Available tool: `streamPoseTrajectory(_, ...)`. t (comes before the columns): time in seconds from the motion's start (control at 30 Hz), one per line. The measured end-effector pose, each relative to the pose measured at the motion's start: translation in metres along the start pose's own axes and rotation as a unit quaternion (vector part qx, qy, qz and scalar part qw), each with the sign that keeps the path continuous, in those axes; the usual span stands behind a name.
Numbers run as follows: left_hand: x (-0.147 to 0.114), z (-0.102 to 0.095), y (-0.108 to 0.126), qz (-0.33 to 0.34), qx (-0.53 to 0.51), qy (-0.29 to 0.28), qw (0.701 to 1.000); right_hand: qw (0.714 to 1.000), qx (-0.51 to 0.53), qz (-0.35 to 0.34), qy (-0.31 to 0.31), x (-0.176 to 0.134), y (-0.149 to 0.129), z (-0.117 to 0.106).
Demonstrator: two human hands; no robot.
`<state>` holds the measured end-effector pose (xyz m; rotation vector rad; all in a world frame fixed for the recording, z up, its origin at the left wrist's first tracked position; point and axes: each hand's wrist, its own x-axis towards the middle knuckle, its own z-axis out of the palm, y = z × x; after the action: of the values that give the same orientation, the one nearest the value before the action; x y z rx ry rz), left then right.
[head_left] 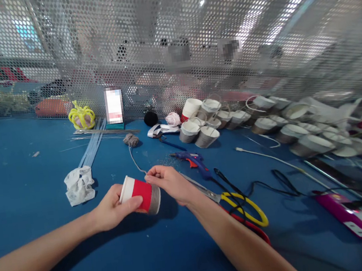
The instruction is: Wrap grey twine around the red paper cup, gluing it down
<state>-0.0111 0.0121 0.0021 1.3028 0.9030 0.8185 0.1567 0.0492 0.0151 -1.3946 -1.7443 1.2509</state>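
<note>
A red and white paper cup [145, 195] lies tilted in my left hand [117, 207], whose fingers and thumb close round its rim end. Grey yarn covers a band at the other end of the cup. With thumb and fingertips together, my right hand [168, 181] pinches the grey yarn strand [134, 159] at the cup's side. That strand runs back to a small grey yarn ball [131, 140] on the blue table. Just right of my right hand lies a blue glue gun [192, 160] with an orange trigger.
Scissors [242, 207] with yellow and red handles lie under my right forearm. Several wrapped cups [207, 135] stand at the back right, before a perforated metal screen [142, 39]. A purple power strip [349, 216], black cord, crumpled white bag [80, 185] and yellow pipe-cleaner piece [81, 117] lie around.
</note>
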Motion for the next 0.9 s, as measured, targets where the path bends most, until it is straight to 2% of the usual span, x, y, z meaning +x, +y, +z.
streamPoseTrajectory(0.13,0.009,0.002,0.003,-0.074,-0.172,0.103,0.977,0.997,-0.050,-0.019,0.050,0.006,0.005,-0.006)
streamPoseTrajectory(0.27,0.017,0.001,0.007,-0.117,-0.227,0.172,0.951,0.993,-0.082,-0.046,0.069,-0.004,-0.005,-0.012)
streamPoseTrajectory(0.43,0.018,0.002,0.008,-0.123,-0.207,0.195,0.951,0.989,-0.106,-0.098,0.015,-0.023,-0.016,-0.001)
streamPoseTrajectory(0.53,0.017,0.004,0.006,-0.110,-0.187,0.201,0.955,0.985,-0.129,-0.104,0.037,-0.027,-0.012,0.007)
streamPoseTrajectory(0.9,0.015,0.005,-0.001,-0.058,-0.152,0.159,0.974,0.979,-0.163,-0.099,0.076,-0.028,-0.006,0.014)
